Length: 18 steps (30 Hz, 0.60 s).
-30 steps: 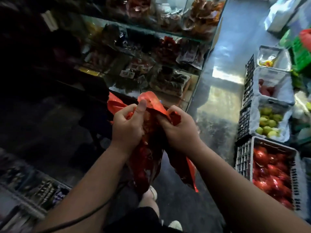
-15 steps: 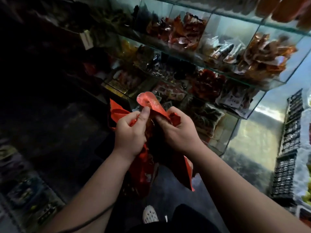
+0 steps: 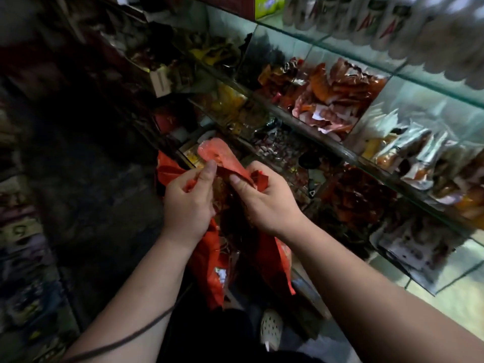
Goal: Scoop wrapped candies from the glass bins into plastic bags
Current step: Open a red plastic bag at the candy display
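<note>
A red plastic bag hangs in front of me, dark wrapped pieces showing inside it. My left hand pinches its left rim and handle between thumb and curled fingers. My right hand grips the right rim, thumb on top. One red handle loop sticks up between the two thumbs. Just beyond the hands stand glass bins of wrapped candies, small dark and red pieces. A bin of orange and red packets sits higher to the right.
Tiered glass shelves run from upper left to lower right, holding silver packets and dark red ones. White bottles line the top shelf. Dark goods fill the left side. My white shoe shows on the floor below.
The view has swung up and left from the fruit crates and aisle floor to the glass shelves. Both hands keep their hold on the red bag, worked slightly apart at its mouth.
</note>
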Each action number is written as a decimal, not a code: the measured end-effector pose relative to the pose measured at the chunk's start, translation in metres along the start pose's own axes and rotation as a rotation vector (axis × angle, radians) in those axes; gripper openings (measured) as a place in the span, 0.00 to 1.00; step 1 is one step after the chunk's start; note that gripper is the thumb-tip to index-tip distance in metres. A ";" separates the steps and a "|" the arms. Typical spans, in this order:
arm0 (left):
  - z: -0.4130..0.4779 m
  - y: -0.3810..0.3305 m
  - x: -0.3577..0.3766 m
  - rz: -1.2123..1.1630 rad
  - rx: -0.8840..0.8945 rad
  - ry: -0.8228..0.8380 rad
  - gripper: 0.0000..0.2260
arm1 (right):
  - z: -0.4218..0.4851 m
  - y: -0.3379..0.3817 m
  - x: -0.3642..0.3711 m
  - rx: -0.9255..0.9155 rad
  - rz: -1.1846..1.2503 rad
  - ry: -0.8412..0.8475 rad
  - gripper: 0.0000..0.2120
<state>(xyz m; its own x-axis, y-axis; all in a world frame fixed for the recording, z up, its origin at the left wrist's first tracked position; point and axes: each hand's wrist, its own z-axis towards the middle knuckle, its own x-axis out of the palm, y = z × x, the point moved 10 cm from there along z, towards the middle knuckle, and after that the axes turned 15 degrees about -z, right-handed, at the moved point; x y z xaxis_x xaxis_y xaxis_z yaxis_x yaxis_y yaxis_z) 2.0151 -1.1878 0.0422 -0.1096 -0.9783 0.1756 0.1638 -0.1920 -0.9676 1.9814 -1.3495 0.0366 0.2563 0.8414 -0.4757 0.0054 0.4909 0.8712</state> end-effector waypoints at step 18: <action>0.143 0.023 0.057 0.015 0.034 -0.003 0.26 | 0.151 -0.030 -0.013 -0.035 0.048 -0.017 0.19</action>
<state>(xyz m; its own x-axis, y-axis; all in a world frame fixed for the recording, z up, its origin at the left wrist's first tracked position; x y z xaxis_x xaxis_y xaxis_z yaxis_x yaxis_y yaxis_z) 2.1528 -1.2595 0.0558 -0.1040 -0.9813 0.1617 0.1990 -0.1798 -0.9634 2.1239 -1.4096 0.0353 0.2718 0.8604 -0.4311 -0.0411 0.4579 0.8880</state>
